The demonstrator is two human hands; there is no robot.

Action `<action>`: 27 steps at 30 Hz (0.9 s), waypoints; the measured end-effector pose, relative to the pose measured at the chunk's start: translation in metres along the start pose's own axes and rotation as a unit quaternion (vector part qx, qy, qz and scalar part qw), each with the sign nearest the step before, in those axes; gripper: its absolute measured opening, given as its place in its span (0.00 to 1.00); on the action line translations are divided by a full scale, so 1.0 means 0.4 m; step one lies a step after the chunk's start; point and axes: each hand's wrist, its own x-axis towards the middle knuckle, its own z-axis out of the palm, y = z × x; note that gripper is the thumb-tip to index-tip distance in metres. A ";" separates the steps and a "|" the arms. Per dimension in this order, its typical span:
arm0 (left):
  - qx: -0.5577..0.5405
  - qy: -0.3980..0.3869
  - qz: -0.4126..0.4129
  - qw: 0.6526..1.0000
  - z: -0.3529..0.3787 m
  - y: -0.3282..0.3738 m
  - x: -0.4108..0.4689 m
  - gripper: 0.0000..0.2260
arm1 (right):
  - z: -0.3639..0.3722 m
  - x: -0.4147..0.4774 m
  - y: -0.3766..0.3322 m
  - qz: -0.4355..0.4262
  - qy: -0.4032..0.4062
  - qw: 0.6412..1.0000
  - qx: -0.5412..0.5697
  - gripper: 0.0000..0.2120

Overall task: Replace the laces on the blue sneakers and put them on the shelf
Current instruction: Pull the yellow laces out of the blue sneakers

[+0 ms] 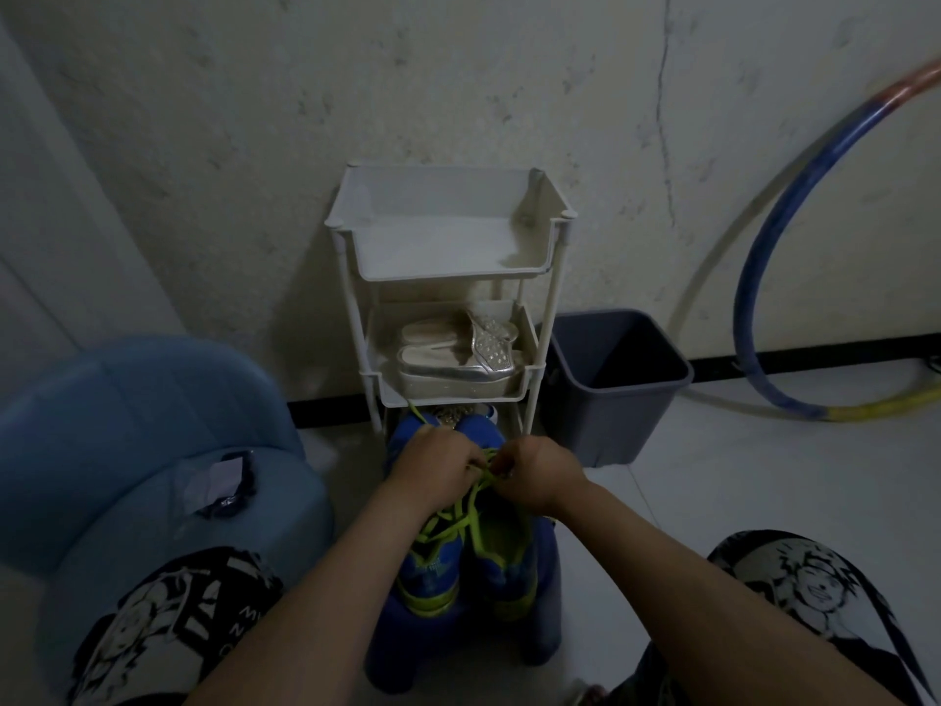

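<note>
On a small blue stool (387, 649) set on the pale floor in front of a white three-tier shelf (448, 231), a pair of blue sneakers (466, 568) is sitting side by side, heels toward the camera and toes pointing at the shelf's bottom tier. A person is leaning over them with both bare arms reaching forward; the left hand (435, 471) and the right hand (542, 476) are meeting over the far end of the shoes, each with its fingers closed on strands of a bright green lace (476, 507), which is trailing back over the right sneaker's tongue while one loose end is sticking up beside the left hand. A pair of silvery sandals (458, 354) is resting on the shelf's middle tier, and the top tier is showing only its own white tray. A grey bin (611, 379) is standing just beside the shelf's right legs, against the wall, and a striped hoop (758, 277) is leaning on that wall farther right. Left of the stool, a light blue padded seat (127, 450) is carrying a small clear packet (216, 486) with something dark inside. The person's patterned shorts (173, 619) are filling both lower corners.
</note>
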 end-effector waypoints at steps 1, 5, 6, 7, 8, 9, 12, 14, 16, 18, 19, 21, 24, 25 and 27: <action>0.016 -0.007 0.010 1.000 -0.008 -0.001 0.001 0.09 | 0.000 0.000 0.000 0.003 0.000 1.000 0.004 0.11; -0.008 0.050 -0.064 0.997 -0.017 0.018 -0.001 0.08 | 0.001 -0.001 0.000 0.010 0.000 1.000 0.013 0.10; -0.049 0.071 -0.112 0.990 -0.013 0.024 -0.001 0.08 | 0.000 0.000 0.001 0.011 0.000 1.000 0.011 0.10; -0.101 0.084 -0.167 0.977 -0.010 0.024 0.001 0.07 | -0.001 0.001 0.002 0.011 -0.002 1.000 0.008 0.10; -0.159 0.094 -0.219 0.958 -0.013 0.020 0.005 0.07 | -0.001 0.002 0.003 0.010 -0.004 1.000 0.007 0.10; -0.215 0.098 -0.264 0.935 -0.017 0.011 0.009 0.08 | 0.000 0.003 0.004 0.009 -0.007 1.000 0.006 0.11; -0.289 0.085 -0.296 0.907 -0.028 -0.010 0.011 0.10 | 0.003 0.001 0.003 0.004 -0.003 1.000 0.000 0.12; -0.259 0.067 -0.267 0.926 -0.028 -0.011 0.007 0.07 | 0.002 0.001 -0.001 -0.001 0.011 1.000 -0.004 0.12; -0.209 0.081 -0.204 0.953 -0.026 -0.011 0.003 0.11 | 0.000 0.003 -0.004 0.001 0.019 1.000 0.006 0.11; -0.134 0.073 -0.099 0.983 -0.027 -0.006 0.002 0.22 | -0.001 0.007 -0.009 0.008 0.019 1.000 0.015 0.11; -0.114 0.055 -0.054 0.991 -0.023 -0.003 0.003 0.24 | -0.002 0.010 -0.012 0.012 0.023 0.999 0.025 0.11; -0.088 0.018 -0.016 0.996 -0.020 0.012 0.000 0.21 | -0.005 0.016 -0.017 0.013 0.034 0.997 0.067 0.11; 0.009 0.020 -0.030 0.999 -0.035 0.025 -0.004 0.12 | -0.015 0.018 -0.022 0.007 0.051 0.992 0.115 0.09; -0.001 0.017 -0.041 0.999 -0.043 0.026 -0.006 0.11 | -0.018 0.017 -0.020 0.006 0.049 0.992 0.118 0.09; -0.082 0.008 -0.069 0.994 -0.049 0.025 -0.009 0.11 | -0.019 0.015 -0.015 0.009 0.024 0.994 0.107 0.11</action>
